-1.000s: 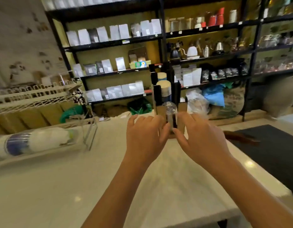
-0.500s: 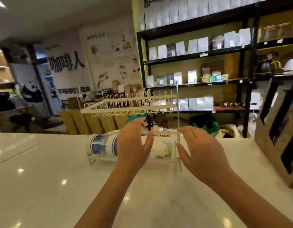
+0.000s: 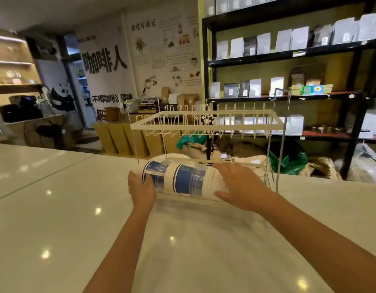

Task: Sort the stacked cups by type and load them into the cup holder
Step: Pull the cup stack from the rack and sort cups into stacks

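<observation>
On white counter (image 3: pixel 66 229), left hand (image 3: pixel 141 192) grips cup stack (image 3: pixel 183 179) end, right hand (image 3: pixel 240 187) lies spread atop.

Left hand (image 3: pixel 141 191) curled, right hand (image 3: pixel 240 187) flat, arms outstretched.

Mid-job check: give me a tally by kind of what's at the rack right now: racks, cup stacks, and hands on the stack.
Wire rack: 1
Stack of cups, lying on its side in the lower tier: 1
Hands on the stack: 2 (left hand, right hand)
Total: 4
The single cups are nested too tightly to count.
</observation>
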